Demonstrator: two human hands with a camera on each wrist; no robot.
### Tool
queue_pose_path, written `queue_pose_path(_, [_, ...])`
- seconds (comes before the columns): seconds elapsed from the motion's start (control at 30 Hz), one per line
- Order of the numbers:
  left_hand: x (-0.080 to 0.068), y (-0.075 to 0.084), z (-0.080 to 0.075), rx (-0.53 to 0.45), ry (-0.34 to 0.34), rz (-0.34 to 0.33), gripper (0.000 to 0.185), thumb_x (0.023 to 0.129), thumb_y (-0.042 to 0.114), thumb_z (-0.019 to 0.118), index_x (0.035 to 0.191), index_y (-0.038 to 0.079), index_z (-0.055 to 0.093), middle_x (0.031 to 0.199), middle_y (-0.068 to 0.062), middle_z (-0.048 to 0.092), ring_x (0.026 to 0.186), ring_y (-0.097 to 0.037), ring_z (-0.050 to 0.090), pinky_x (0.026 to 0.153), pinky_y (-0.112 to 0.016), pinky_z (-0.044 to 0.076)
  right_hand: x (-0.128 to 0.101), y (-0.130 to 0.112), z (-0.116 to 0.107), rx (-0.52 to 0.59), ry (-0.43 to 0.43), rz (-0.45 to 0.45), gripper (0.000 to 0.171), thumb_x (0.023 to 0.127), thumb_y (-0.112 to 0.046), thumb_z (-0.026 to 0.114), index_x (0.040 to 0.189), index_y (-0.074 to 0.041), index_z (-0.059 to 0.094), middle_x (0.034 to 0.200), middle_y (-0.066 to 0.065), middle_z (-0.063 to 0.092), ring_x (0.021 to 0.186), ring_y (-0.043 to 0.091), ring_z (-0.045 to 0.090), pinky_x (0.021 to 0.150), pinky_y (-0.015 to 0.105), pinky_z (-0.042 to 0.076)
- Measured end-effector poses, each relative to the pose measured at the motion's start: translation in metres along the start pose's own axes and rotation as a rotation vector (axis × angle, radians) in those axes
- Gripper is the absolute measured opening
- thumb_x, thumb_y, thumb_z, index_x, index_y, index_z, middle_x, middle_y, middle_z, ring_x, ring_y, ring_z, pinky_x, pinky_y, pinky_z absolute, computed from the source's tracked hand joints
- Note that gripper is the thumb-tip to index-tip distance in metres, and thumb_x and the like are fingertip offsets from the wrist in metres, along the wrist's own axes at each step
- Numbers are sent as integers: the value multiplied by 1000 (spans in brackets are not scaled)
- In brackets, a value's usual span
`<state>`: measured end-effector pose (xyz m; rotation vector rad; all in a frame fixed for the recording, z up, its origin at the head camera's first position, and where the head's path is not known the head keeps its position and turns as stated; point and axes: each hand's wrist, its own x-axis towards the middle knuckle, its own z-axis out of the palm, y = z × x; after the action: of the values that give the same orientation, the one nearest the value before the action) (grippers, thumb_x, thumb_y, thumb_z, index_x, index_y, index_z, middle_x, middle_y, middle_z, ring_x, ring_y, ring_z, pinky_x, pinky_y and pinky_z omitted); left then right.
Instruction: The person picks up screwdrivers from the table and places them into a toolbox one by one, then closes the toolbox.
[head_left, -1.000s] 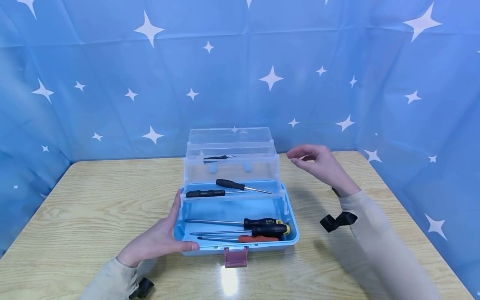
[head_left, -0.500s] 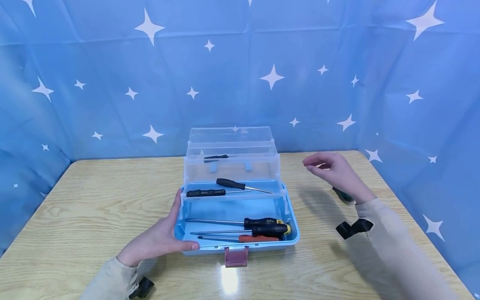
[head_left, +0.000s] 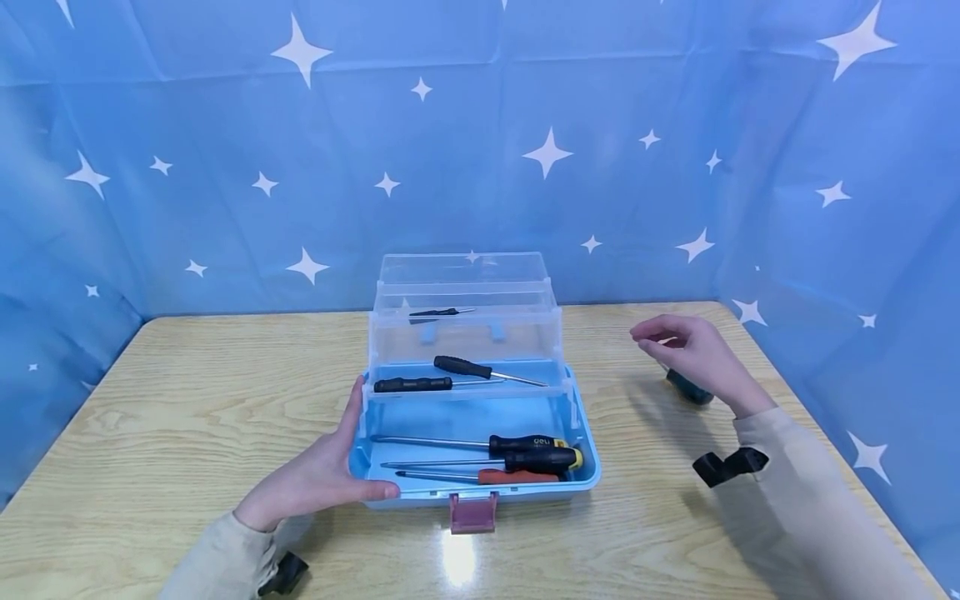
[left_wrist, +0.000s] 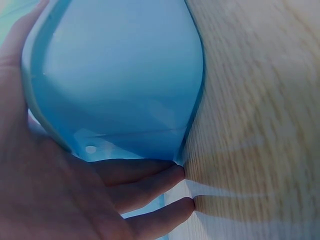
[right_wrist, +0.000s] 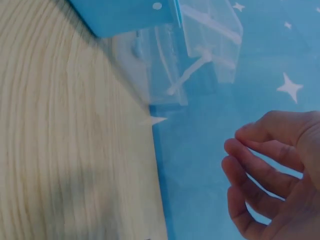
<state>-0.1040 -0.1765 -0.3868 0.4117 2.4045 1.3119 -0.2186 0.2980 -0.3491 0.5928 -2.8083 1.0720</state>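
Note:
An open blue toolbox (head_left: pixel 585 471) with clear fold-out trays (head_left: pixel 465 333) stands mid-table. Three screwdrivers (head_left: pixel 525 460) lie in its base, two black ones (head_left: pixel 420 384) in the middle tray, and a small one (head_left: pixel 438 314) in the top tray. My left hand (head_left: pixel 330 471) rests flat against the box's left wall, thumb at the front corner. The left wrist view shows the fingers (left_wrist: pixel 145 175) under the blue wall (left_wrist: pixel 115 75). My right hand (head_left: pixel 678 346) hovers loosely curled, holding nothing, over a dark-handled screwdriver (head_left: pixel 690 389) on the table. The right wrist view shows this hand (right_wrist: pixel 270 170) in the air.
The wooden table (head_left: pixel 187 392) is ringed by a blue star-print curtain (head_left: pixel 225 167) at the back and sides. The box's red latch (head_left: pixel 472 512) hangs at its front. The table edge (right_wrist: pixel 157 165) lies near my right hand.
My right hand has moved right and down, away from the toolbox, and the dark screwdriver handle beneath it has come into view. The left hand and box have stayed still.

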Motion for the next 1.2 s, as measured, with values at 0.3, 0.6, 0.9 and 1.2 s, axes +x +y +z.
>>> queue_pose_path(0.3, [0,0,0,16,2,-8,129,79,35,81,150,16,-25,151,-36,15,129,-49,36,97,-58,40,-10,16,-3,-17,17,63,23,96,-14,60,114,-2,67,109,17,66,89,7,59,74,12,46])
queue_pose_path(0.6, [1,0,0,1,8,4,129,78,33,81,150,15,-25,150,-35,18,130,-49,36,97,-59,39,-18,29,-4,-16,37,83,22,96,-11,61,113,1,67,110,20,65,88,-2,55,73,11,45])
queue_pose_path(0.9, [0,0,0,14,8,-9,129,79,35,81,150,16,-25,150,-36,17,129,-49,37,97,-58,40,-25,44,-2,-9,36,113,33,97,-14,61,123,5,59,114,23,62,90,-4,54,74,11,44])
queue_pose_path(1.2, [1,-1,1,10,7,-7,129,79,35,81,150,16,-25,148,-36,23,127,-48,40,97,-59,39,-32,52,2,-27,38,160,38,96,-13,61,128,7,54,118,29,57,106,42,54,72,14,45])
